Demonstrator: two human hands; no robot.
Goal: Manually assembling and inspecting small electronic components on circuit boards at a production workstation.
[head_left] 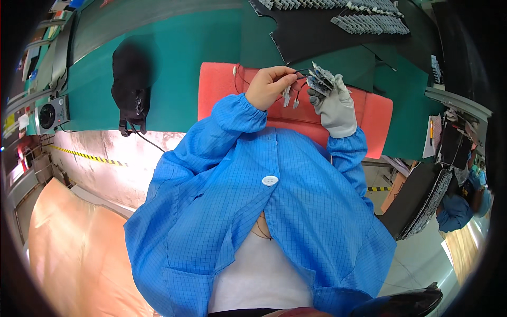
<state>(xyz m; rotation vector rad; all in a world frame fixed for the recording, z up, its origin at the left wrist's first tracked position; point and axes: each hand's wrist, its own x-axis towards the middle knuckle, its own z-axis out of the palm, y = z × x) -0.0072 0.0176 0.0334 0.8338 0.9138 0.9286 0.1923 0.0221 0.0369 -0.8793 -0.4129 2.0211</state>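
My bare left hand [269,86] is closed on thin dark wires that end in small grey connector parts [290,96] hanging just below its fingers. My right hand [334,103], in a light grey glove, grips a fanned bunch of small grey flat parts [320,80]. The two hands are close together above a red mat [376,119] lying on the green table [179,68]. The wires run from the left hand across to the bunch in the right hand. Blue coat sleeves cover both forearms.
A black bag [132,84] lies on the green table at the left. Black mats with rows of small grey parts [369,24] lie at the far edge. A small fan unit [50,114] stands far left. Another person in blue [457,211] works at the right.
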